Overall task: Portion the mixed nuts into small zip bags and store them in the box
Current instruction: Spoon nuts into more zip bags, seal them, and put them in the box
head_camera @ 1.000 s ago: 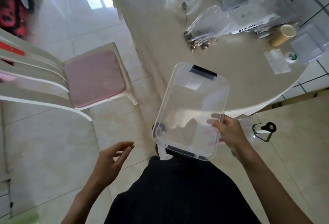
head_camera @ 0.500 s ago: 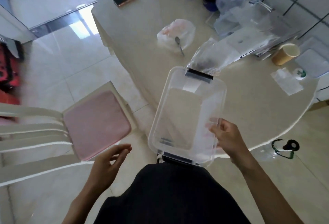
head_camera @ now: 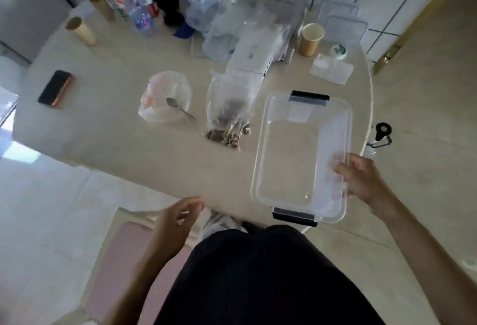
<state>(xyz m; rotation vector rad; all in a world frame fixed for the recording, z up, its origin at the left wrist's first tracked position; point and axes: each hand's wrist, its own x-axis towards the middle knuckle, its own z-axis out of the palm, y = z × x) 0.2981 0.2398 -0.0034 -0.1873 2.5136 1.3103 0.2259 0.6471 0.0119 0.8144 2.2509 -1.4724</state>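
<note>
A clear plastic box (head_camera: 296,159) with black latches at both ends lies empty over the near right part of the beige table (head_camera: 108,131). My right hand (head_camera: 361,180) grips its right rim. A clear bag of mixed nuts (head_camera: 227,115) lies just left of the box, nuts gathered at its near end. A spoon (head_camera: 180,109) rests on a crumpled clear bag (head_camera: 165,97) further left. Small flat zip bags (head_camera: 331,70) lie at the far right. My left hand (head_camera: 173,224) hovers off the table's near edge, fingers loosely curled, holding nothing.
A phone (head_camera: 55,87) lies at the table's left. Bottles (head_camera: 140,15), paper cups (head_camera: 311,39), a white box (head_camera: 253,59), plastic bags and clear lids (head_camera: 343,28) crowd the back by the tiled wall. A pink-cushioned chair (head_camera: 121,260) stands below my left hand.
The box has moved right and forward, from beyond the table's edge to over the tabletop, still in my right hand. The view has swung up toward the wall. My left hand stays empty.
</note>
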